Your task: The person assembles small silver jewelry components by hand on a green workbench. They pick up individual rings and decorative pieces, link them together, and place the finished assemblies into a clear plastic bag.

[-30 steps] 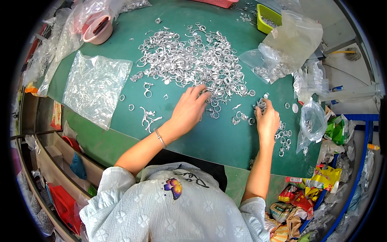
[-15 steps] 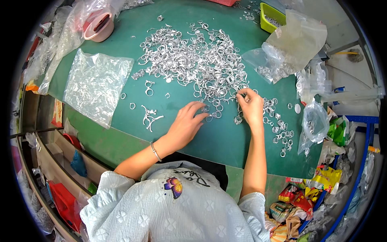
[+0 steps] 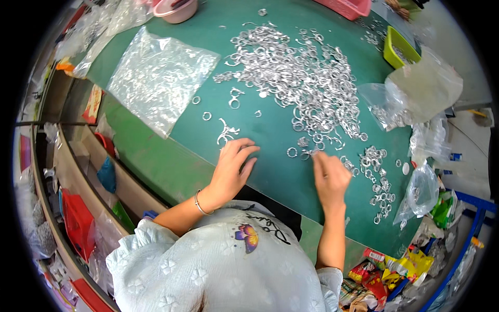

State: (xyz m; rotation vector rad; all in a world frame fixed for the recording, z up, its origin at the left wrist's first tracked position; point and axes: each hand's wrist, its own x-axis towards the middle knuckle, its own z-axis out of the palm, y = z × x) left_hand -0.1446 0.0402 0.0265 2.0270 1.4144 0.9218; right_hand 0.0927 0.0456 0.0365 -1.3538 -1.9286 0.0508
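A large heap of silver rings (image 3: 312, 78) is spread over the green table. My left hand (image 3: 230, 169) hovers near the front edge, thumb and fingers apart with nothing visible in them; just beyond its fingertips lies a branched silver piece (image 3: 227, 131). My right hand (image 3: 331, 179) is closed, its fingertips down at a few loose rings (image 3: 292, 152) below the heap. A small silver bit shows at those fingertips, too blurred to tell whether it is pinched. To the right of that hand runs a smaller cluster of rings (image 3: 382, 197).
A clear plastic bag (image 3: 161, 78) lies flat at left, with a pink bowl (image 3: 176, 13) behind it. At right are a green basket (image 3: 399, 49), a translucent bag (image 3: 426, 86) and a clear bag (image 3: 420, 192). A pink basket (image 3: 348, 8) sits at the far edge.
My left hand has drawn away from the loose rings toward the branched piece. My right hand has come back from the heap's edge to the loose rings. The whole view has shifted.
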